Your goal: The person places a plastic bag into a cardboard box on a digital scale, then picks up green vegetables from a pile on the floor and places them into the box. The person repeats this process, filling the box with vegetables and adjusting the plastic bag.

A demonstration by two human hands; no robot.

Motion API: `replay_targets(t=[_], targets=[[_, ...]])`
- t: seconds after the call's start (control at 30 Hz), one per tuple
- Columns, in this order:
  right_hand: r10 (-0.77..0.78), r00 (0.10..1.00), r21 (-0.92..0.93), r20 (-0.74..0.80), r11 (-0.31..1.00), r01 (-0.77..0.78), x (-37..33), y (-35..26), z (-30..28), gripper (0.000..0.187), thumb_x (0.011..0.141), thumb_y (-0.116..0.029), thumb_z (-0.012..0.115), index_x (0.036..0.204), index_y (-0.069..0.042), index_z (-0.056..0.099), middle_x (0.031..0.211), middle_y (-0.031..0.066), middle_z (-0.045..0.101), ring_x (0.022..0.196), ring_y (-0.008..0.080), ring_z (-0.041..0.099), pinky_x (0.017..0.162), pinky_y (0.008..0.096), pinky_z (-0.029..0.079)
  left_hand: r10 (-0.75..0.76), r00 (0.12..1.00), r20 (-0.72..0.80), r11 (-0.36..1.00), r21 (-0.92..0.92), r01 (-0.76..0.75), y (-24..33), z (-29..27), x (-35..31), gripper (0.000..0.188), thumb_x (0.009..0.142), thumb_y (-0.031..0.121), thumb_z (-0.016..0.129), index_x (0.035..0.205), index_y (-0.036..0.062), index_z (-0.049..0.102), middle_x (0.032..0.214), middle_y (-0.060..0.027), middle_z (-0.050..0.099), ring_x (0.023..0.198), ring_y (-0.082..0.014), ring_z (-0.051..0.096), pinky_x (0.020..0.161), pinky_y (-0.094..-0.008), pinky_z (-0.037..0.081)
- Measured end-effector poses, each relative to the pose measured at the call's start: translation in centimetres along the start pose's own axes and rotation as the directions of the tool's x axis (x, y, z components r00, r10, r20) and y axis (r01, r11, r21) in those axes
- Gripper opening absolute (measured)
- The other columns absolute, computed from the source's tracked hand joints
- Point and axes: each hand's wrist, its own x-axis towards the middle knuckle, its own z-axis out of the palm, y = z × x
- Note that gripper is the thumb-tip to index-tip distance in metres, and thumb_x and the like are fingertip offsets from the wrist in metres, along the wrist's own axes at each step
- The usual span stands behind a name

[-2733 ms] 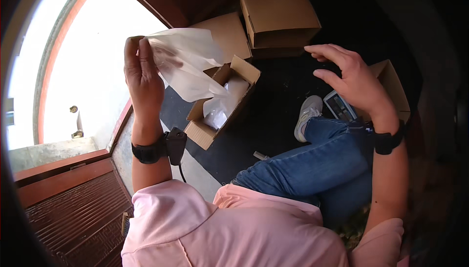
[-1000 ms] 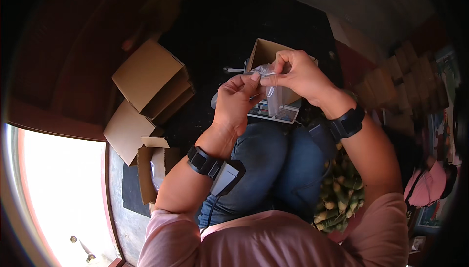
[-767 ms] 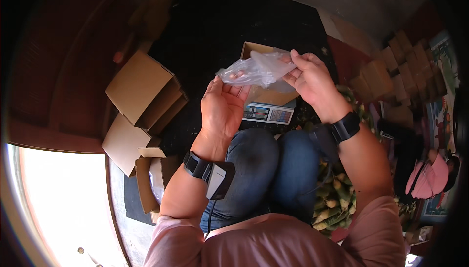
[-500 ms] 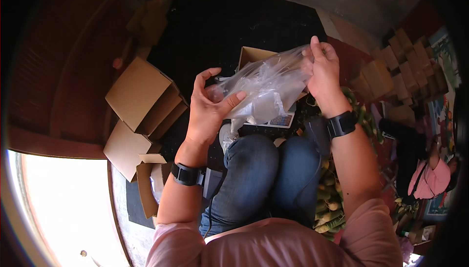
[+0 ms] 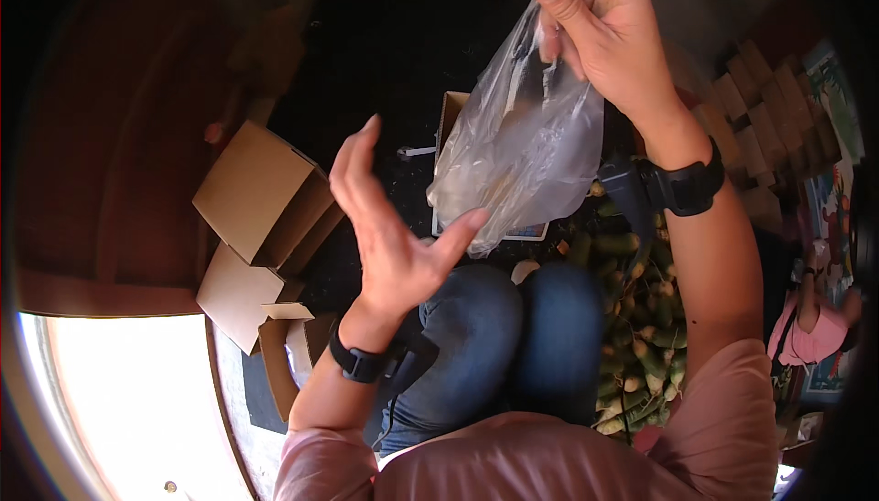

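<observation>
Head view: the bag hangs before a box, its top gripped by the right hand's fingers at one o'clock. That hand has risen, drawing the bag out longer; the left hand, at eight o'clock, is splayed, thumb contact unclear. Vegetables lie at five o'clock.

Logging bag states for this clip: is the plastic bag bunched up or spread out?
Spread out, though wrinkled: the plastic bag hangs broad and see-through from the right hand.
</observation>
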Motion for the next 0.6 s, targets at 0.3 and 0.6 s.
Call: replay_targets(t=[0.3,0.6], targets=[[0.039,0.997,-0.973,-0.059,0.223,-0.066,-2.1,3.9,-3.3,0.049,0.071,-0.017,0.07,0.116,-0.019,0.049,0.103,0.0094,0.061,0.083,0.0354,0.063,0.066,0.0455,0.051,-0.105,0.973,-0.206,0.992,0.044,0.116,-4.1,3.0,10.9,0.017,0.084,0.0,0.046,0.098,0.001,0.057,0.09,-0.02,0.062,0.08,-0.0316,0.063,0.07,-0.0398,0.049],[0.232,0.927,-0.793,-0.294,0.482,-0.372,-3.7,10.0,-9.7,0.041,0.078,-0.001,0.046,0.115,-0.012,0.06,0.104,0.0241,0.062,0.098,0.0394,0.059,0.087,0.0407,0.048,0.092,0.995,0.046,0.829,0.55,-0.102,-9.8,-1.2,14.6,0.013,0.082,0.007,0.057,0.092,0.008,0.065,0.098,-0.0141,0.063,0.085,-0.0319,0.064,0.077,-0.0382,0.051]])
